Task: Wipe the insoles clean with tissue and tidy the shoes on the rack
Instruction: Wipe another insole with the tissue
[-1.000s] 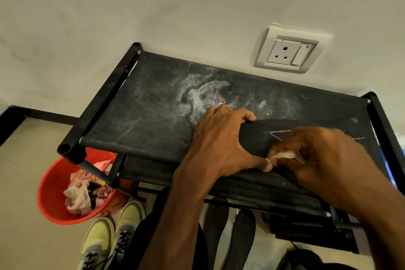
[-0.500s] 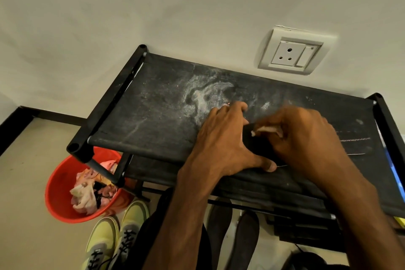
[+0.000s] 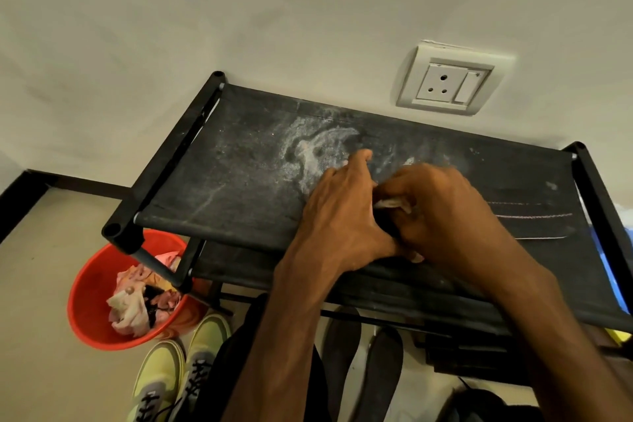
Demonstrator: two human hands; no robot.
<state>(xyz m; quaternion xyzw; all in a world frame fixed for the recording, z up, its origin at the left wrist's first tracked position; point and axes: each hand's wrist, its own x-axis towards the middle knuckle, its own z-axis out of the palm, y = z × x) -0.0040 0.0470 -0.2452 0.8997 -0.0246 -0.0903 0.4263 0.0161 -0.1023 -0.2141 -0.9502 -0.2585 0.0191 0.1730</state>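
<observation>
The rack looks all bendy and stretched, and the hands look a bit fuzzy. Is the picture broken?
Head view: the wide lens splays the rack outward; head view: the right hand pinching the tissue and the left hand gripping the insole look soft, likely motion blur; head view: light is dim, darkest under the rack.

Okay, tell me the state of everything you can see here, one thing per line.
insole, flat on the top shelf, under both hands
tissue, crumpled, pinched in right hand
left hand, steadying the insole
top shelf, dusty, white powder smear
red bucket, holds crumpled scraps
yellow sneakers, paired on floor
two loose insoles, lying on floor
wall socket, nothing plugged in
</observation>
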